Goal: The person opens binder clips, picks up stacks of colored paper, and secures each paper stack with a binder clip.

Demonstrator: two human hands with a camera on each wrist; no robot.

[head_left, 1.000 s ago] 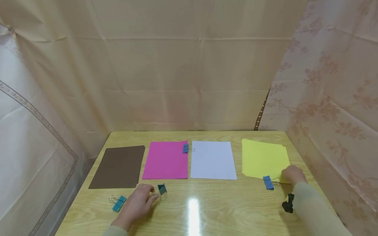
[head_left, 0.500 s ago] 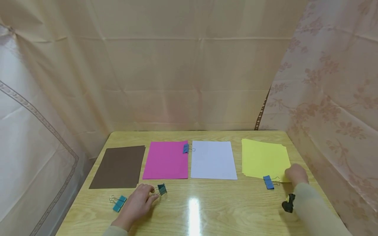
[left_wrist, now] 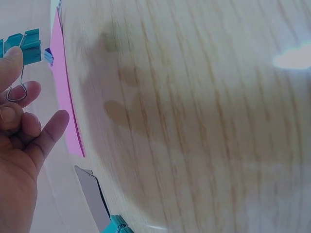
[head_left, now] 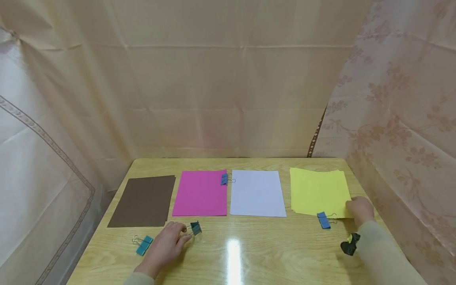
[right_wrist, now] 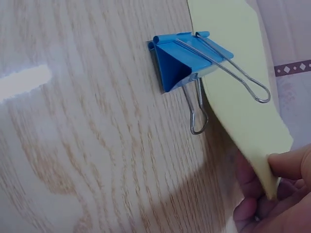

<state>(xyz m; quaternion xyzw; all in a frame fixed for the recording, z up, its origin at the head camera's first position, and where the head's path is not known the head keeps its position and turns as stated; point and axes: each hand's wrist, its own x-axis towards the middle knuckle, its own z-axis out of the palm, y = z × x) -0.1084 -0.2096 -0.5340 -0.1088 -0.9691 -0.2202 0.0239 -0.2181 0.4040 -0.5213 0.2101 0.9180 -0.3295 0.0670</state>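
In the head view a yellow paper stack lies at the right of the table. My right hand pinches its near right corner, thumb on top and fingers beneath, lifting that edge slightly in the right wrist view. Close by, a blue binder clip lies on the table by the stack's near edge, its wire handles spread. My left hand holds a teal binder clip by its wire handles, above the table as the left wrist view shows. Another teal binder clip lies left of that hand.
Brown paper, pink paper and white paper lie in a row left of the yellow stack. A blue binder clip grips the pink paper's right edge. Cloth curtains surround the wooden table.
My right hand has shifted slightly to the right and now has hold of the yellow stack's corner, and the stack's top edge has moved a little left. My left hand stays put.
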